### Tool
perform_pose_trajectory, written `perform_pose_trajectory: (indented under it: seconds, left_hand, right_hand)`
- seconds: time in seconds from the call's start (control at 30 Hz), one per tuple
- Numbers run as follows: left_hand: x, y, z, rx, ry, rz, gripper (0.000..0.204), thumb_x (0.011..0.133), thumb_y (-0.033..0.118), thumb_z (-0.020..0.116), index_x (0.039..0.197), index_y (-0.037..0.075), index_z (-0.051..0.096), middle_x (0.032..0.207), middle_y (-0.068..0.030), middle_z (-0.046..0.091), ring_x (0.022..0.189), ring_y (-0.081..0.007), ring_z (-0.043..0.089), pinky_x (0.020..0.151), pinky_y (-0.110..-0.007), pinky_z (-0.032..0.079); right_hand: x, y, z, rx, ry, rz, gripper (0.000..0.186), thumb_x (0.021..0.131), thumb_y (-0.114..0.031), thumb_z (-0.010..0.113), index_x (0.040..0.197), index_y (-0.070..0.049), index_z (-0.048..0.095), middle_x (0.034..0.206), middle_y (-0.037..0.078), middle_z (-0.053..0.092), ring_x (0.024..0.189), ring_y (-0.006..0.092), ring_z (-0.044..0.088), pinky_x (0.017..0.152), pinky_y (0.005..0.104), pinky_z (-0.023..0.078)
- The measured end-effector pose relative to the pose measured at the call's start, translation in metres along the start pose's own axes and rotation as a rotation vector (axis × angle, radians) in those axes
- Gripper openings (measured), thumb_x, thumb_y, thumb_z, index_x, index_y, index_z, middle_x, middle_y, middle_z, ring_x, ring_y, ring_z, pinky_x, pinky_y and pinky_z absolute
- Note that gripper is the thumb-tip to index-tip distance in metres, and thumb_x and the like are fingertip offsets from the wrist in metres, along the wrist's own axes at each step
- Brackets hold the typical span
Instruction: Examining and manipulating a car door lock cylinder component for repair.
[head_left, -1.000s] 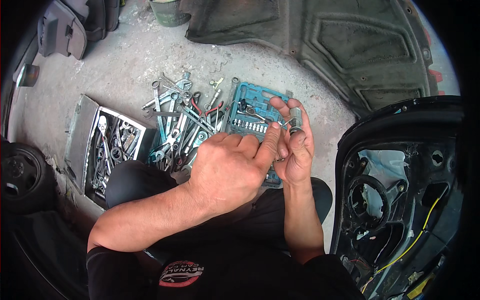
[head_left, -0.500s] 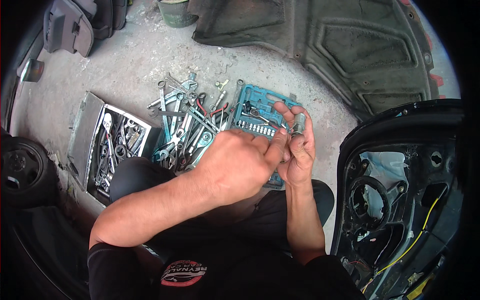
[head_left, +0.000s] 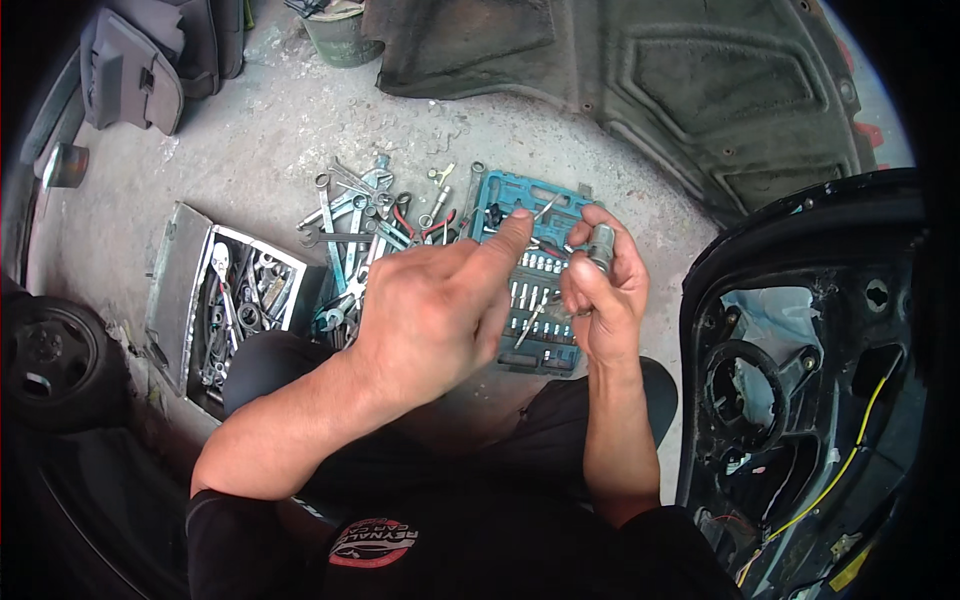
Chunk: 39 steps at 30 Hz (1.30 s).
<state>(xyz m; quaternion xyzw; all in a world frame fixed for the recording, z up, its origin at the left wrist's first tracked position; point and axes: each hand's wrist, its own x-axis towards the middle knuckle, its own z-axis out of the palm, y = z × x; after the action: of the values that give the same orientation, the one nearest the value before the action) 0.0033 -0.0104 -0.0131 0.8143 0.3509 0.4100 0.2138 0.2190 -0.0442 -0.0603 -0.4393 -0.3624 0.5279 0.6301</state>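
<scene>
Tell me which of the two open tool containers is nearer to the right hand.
The blue socket case, partly behind the right hand; the grey metal toolbox stands farther left.

Right-hand grip (head_left: pixel 612 300) closed round grey metal cylinder (head_left: pixel 602 243), thumb (head_left: pixel 592 283) against it. Left-hand grip (head_left: pixel 430 310) left of it, index finger (head_left: pixel 502 245) extended over blue socket case (head_left: pixel 505 188). Loose wrenches (head_left: pixel 326 210) heaped left of case; open metal toolbox (head_left: pixel 182 295), tools inside, farther left. Black door (head_left: pixel 850 310) with yellow cable (head_left: pixel 857 452) at right.

There is passage over floor (head_left: pixel 674 245) between the right hand (head_left: pixel 612 295) and car door (head_left: pixel 800 400), heaped wrenches (head_left: pixel 357 238) crowding the left hand (head_left: pixel 430 310)
</scene>
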Motion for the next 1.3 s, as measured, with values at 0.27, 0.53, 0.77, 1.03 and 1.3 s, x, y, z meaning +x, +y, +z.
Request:
perform_pose_trajectory:
  seconds: [0.27, 0.53, 0.77, 1.03, 1.3]
  left_hand:
    - [-0.012, -0.007, 0.009, 0.192, -0.309, -0.011, 0.067, 0.073, -0.004, 0.071, 0.138, 0.011, 0.066, 0.068, -0.0058, 0.055, 0.058, -0.0248, 0.061, 0.055, -0.040, 0.054]
    - [-0.008, 0.006, 0.013, 0.442, -0.322, 0.089, 0.070, 0.069, 0.003, 0.074, 0.136, 0.021, 0.069, 0.069, -0.0021, 0.049, 0.057, -0.0206, 0.056, 0.052, -0.036, 0.052]
    - [-0.010, 0.010, 0.016, 0.494, -0.398, 0.153, 0.061, 0.073, 0.013, 0.073, 0.134, 0.015, 0.069, 0.072, -0.0015, 0.053, 0.063, -0.0204, 0.062, 0.059, -0.037, 0.055]
    - [-0.012, 0.014, 0.018, 0.513, -0.397, 0.205, 0.059, 0.074, 0.014, 0.071, 0.133, 0.015, 0.070, 0.073, -0.0012, 0.054, 0.066, -0.0202, 0.063, 0.061, -0.037, 0.055]
    - [-0.012, 0.016, 0.016, 0.501, -0.372, 0.248, 0.056, 0.075, 0.014, 0.070, 0.131, 0.013, 0.070, 0.074, -0.0012, 0.054, 0.067, -0.0200, 0.063, 0.060, -0.037, 0.054]
  right_hand:
    - [0.012, -0.008, 0.002, -0.810, 0.184, 0.002, 0.055, 0.073, -0.011, 0.085, 0.122, 0.003, 0.066, 0.069, 0.001, 0.063, 0.057, 0.0041, 0.051, 0.051, 0.0238, 0.040]
    - [0.002, -0.006, -0.001, -0.893, 0.148, 0.142, 0.047, 0.071, -0.019, 0.086, 0.112, 0.001, 0.072, 0.067, 0.006, 0.064, 0.059, 0.0129, 0.061, 0.056, 0.0313, 0.050]
    - [-0.005, -0.012, 0.005, -0.973, 0.130, 0.144, 0.050, 0.071, -0.023, 0.088, 0.112, 0.000, 0.073, 0.065, 0.006, 0.064, 0.059, 0.0150, 0.063, 0.056, 0.0320, 0.050]
    - [-0.009, -0.018, 0.008, -1.054, 0.106, 0.135, 0.049, 0.072, -0.022, 0.087, 0.112, 0.001, 0.073, 0.065, 0.008, 0.066, 0.059, 0.0176, 0.066, 0.057, 0.0340, 0.052]
    - [-0.010, -0.020, 0.006, -1.022, 0.092, 0.164, 0.049, 0.072, -0.023, 0.088, 0.112, 0.001, 0.073, 0.062, 0.009, 0.065, 0.057, 0.0177, 0.065, 0.056, 0.0341, 0.051]
